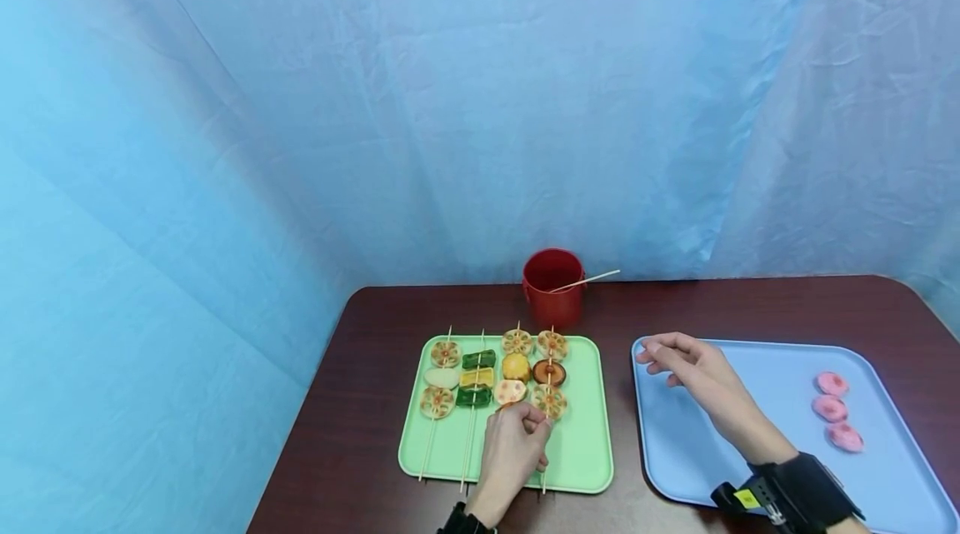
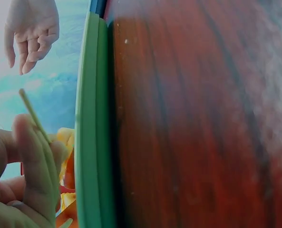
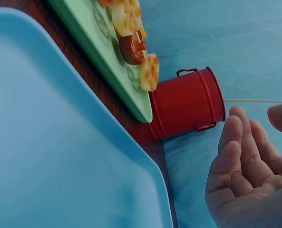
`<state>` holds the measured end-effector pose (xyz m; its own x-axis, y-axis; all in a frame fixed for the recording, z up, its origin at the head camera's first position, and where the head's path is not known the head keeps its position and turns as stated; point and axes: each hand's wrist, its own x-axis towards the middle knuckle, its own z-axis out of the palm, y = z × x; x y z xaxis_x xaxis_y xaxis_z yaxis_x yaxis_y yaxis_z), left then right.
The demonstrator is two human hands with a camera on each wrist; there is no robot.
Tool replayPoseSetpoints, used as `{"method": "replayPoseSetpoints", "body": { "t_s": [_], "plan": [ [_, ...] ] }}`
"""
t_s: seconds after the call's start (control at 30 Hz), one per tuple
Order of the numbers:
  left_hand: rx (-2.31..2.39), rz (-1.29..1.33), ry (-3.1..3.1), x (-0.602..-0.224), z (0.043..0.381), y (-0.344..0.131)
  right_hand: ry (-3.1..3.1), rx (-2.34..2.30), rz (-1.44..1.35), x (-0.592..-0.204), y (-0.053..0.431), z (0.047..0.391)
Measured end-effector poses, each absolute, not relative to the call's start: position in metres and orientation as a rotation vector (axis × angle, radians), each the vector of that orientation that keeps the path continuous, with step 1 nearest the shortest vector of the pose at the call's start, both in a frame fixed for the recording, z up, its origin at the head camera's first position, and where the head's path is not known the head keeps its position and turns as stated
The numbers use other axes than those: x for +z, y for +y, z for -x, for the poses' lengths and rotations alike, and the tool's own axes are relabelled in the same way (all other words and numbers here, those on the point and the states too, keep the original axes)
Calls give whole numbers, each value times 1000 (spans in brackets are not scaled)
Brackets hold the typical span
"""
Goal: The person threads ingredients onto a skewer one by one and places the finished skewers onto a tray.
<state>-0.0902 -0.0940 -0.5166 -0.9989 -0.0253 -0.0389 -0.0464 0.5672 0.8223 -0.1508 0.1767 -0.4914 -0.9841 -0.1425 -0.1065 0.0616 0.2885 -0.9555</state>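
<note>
My left hand [image 1: 510, 446] is over the front of the green tray [image 1: 585, 451], pinching a skewer. In the left wrist view the bare end of its stick [image 2: 28, 105] pokes out past the fingers. This skewer carries a lotus root slice, a yellow piece [image 1: 516, 366] and a pale pink slice [image 1: 510, 391]; its lower part is hidden by the hand. Beside it on the tray lie other skewers, with lotus root slices [image 1: 437, 402], green pieces [image 1: 474, 396] and a brown mushroom slice [image 1: 549, 373]. My right hand [image 1: 693, 371] hovers over the blue tray's back left corner, fingers loosely bent, holding nothing.
On the blue tray [image 1: 720, 459], three pink slices [image 1: 830, 409] lie in a row at the right. A red bucket [image 1: 553, 305] stands behind the green tray, a thin stick [image 1: 600, 276] leaning out of it. A blue curtain hangs behind the dark wooden table [image 1: 337, 434].
</note>
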Motion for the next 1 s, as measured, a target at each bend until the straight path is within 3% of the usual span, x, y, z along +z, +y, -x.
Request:
{"method": "replayPoseSetpoints", "body": {
  "t_s": [0.57,1.0],
  "plan": [
    [1020,-125,3058,-484,89,-103,2420,-1733,53,-490,191,146],
    [1243,-289,3130,-456,122,-95,2617,-1650,188,-478,188,151]
  ]
}}
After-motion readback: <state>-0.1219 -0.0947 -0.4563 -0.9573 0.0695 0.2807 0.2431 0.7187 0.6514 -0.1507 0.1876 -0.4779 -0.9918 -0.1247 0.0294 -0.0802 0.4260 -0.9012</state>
